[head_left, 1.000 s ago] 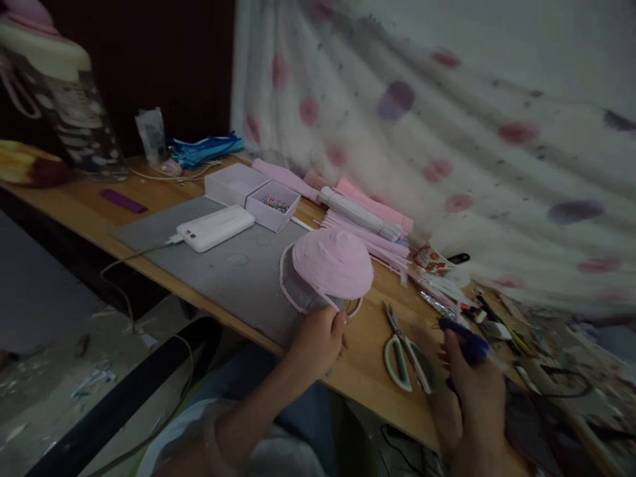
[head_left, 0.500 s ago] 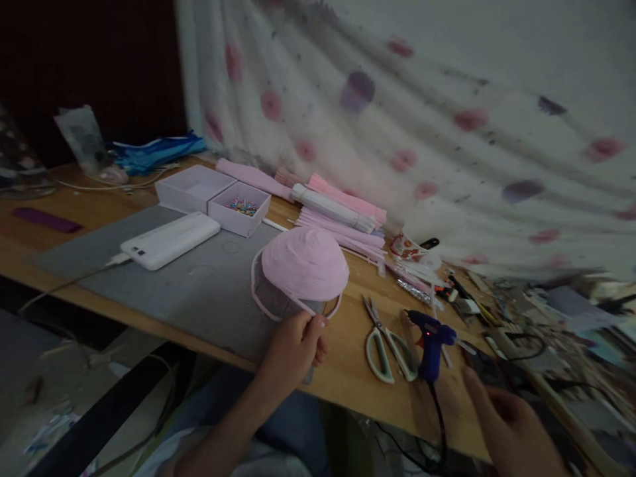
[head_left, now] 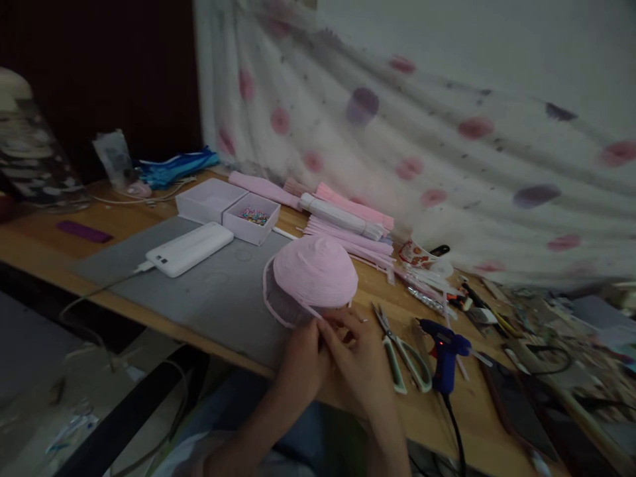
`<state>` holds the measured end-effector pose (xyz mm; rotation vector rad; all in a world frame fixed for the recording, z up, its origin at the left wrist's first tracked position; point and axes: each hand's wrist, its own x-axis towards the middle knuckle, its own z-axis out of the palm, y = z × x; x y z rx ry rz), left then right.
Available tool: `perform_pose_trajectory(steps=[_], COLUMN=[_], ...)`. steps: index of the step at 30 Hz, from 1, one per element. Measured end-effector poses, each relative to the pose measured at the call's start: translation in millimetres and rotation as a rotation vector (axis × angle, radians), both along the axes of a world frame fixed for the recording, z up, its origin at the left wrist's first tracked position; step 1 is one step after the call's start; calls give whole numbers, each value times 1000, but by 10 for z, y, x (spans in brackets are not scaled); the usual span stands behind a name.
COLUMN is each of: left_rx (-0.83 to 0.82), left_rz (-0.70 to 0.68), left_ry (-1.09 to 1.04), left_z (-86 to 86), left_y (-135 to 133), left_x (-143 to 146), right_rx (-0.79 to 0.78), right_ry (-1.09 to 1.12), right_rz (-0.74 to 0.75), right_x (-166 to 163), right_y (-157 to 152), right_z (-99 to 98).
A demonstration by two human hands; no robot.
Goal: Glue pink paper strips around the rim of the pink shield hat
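A pale pink dome [head_left: 315, 271], made of strips coiled round and round, rests on the table's near side. From it a loose pink pipe cleaner [head_left: 271, 308] loops out to the left and comes back under the dome's front edge. My left hand [head_left: 305, 354] pinches this pipe cleaner just below the dome. Right beside it, my right hand [head_left: 360, 351] meets the left at the fingertips, its thumb and fingers closed on the same strip. The fingertips partly cover where the strip runs. Green-handled scissors [head_left: 400, 351] lie to the right of my right hand.
A blue glue gun [head_left: 447, 351] with a red light stands right of the scissors. Behind the dome lie bundles of pipe cleaners [head_left: 342, 222]. Left are a white power bank [head_left: 191, 248] with a cable and a box of beads [head_left: 251, 228]. Clutter [head_left: 561, 344] fills the right.
My right hand has come in from the far right, beyond the glue gun, to join my left at the strip. The view has shifted, so the table things appear slightly right and lower.
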<state>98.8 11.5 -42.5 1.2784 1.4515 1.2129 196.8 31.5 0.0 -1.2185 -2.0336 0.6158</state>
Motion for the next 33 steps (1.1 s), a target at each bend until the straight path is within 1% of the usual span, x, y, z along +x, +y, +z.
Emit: perform_pose_trajectory(steps=[4,7,11,14,17,20,25,29,33], left_rx=[17,21,32,-18,-93,-109,-66,-46,-45], left_rz=[-4,-29,-58,51,172,206,197,197,194], left_ry=[101,174,272,362,452,524,597,624,633], left_z=[-23,-24,15,49,70,74,52,31,15], left_y=[7,-19,-128,-192,-188,-148,-114,-116,-117], left_x=[28,32,-23,-116,-214,-271,-295,-305,-310], right_rx=[6,16,43,40,44,57,36,1,-26], right_ry=[0,-8,-22,-31,-22,4,55,130,218], right_rz=[35,7,-11,-2,-17,-77,-192,-301,-390], right_x=[34,50,86,98,92,90,117,130,118], right_y=[8,27,41,27,13,26,85,93,76], right_z=[26,-25,-87,-84,-56,-33,-39,-87,-178])
